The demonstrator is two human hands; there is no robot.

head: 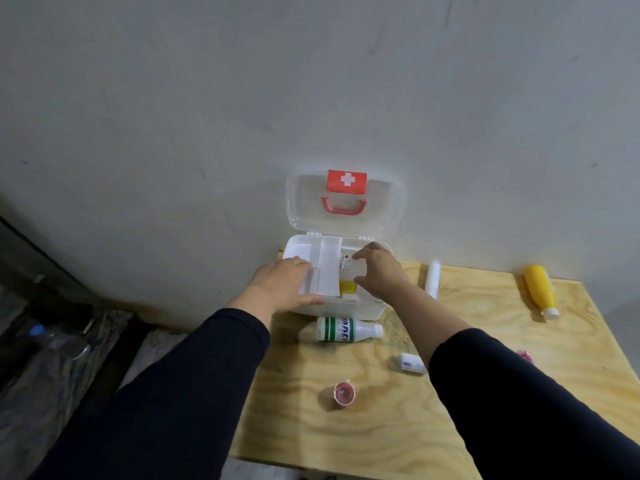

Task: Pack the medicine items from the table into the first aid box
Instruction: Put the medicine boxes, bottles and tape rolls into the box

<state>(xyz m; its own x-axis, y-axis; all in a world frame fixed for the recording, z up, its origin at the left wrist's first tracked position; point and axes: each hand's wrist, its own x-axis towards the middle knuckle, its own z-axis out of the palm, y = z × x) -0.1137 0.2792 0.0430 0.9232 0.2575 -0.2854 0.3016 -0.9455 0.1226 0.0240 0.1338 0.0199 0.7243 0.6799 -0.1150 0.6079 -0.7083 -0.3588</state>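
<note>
The white first aid box (349, 311) stands open at the table's back edge, its clear lid (384, 209) with a red cross leaning on the wall. My left hand (284, 285) grips the white inner tray (327, 271) on the box's left side. My right hand (379, 271) reaches into the right side, fingers curled around a white round container (348, 264). A yellow packet (347, 287) lies inside. On the table lie a green-striped white bottle (348, 329), a small white tube (412, 363), a red tape roll (344, 393), a white bandage roll (433, 278) and a yellow bottle (541, 291).
The plywood table (381, 434) ends just left of the box and butts against a grey wall. A second red roll (524, 355) peeks out beside my right sleeve. Dark bags and a blue-capped bottle (36, 330) lie on the floor at the left.
</note>
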